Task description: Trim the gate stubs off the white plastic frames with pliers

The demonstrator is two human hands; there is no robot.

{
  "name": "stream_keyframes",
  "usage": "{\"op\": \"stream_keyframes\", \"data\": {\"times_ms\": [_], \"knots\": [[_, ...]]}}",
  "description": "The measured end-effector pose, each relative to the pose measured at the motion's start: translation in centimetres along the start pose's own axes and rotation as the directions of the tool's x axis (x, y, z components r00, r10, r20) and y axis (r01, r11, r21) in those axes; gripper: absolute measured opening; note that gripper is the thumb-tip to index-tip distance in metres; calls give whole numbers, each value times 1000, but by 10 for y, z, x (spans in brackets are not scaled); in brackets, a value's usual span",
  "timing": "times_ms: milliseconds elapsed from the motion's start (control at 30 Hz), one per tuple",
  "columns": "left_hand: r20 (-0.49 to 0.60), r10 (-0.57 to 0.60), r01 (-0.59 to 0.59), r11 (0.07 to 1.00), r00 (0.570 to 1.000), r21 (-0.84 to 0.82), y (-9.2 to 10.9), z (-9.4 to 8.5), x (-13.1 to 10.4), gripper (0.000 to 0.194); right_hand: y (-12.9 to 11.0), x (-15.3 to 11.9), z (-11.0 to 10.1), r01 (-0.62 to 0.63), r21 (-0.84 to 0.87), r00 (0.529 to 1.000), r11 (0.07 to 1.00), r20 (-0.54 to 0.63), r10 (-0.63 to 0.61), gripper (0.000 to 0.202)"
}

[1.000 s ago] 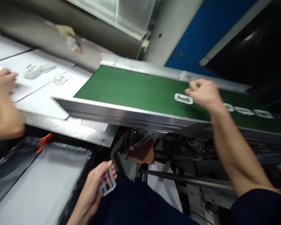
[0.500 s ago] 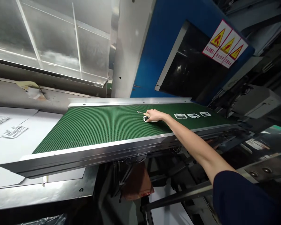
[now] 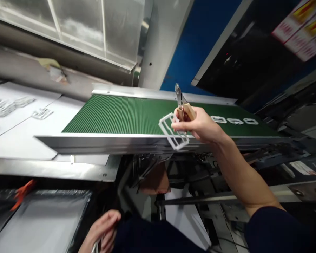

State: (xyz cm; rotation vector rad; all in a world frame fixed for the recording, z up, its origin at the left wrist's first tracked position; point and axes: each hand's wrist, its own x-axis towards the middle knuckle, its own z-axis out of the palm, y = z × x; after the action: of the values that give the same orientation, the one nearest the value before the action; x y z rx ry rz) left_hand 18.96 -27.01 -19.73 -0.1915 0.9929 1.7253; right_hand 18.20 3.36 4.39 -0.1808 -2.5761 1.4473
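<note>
On my feed the right hand [image 3: 204, 124] is closed around wooden-handled nippers [image 3: 178, 95], their metal nose pointing up and away, and at the same time it pinches a white plastic frame [image 3: 168, 136] between thumb and fingers. That frame hangs tilted in front of the near side of the green conveyor belt [image 3: 116, 114], apparently clear of its surface. I count three more white frames [image 3: 218, 119] in a row on the belt, to the right of my grip, with nothing touching them; I take those as the part left to collect. The left hand [image 3: 104, 228] sits low at the bottom edge, fingers curled in, with a pale piece [image 3: 96, 247] showing beneath them; too much is hidden for me to tell its full shape. Over on the left, a cluster of white parts [image 3: 12, 106] and one smaller group [image 3: 42, 113] lie on white sheets [image 3: 21, 137] covering the metal table [image 3: 50, 169]; I would judge those to be already set aside. Whether anything has been trimmed I cannot tell, so I'd call this midway through a repeating round, with one frame lifted.
</note>
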Motion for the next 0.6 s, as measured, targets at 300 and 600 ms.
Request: {"op": "stream_keyframes", "data": {"times_ms": [300, 600], "knots": [[-121, 277, -238, 934, 953, 266, 40, 34, -26, 26, 57, -65, 168, -510, 340, 810, 790, 498, 309, 30], [-371, 337, -253, 933, 865, 257, 31, 10, -16, 23, 103, -71, 171, -522, 397, 830, 755, 439, 343, 23]]}}
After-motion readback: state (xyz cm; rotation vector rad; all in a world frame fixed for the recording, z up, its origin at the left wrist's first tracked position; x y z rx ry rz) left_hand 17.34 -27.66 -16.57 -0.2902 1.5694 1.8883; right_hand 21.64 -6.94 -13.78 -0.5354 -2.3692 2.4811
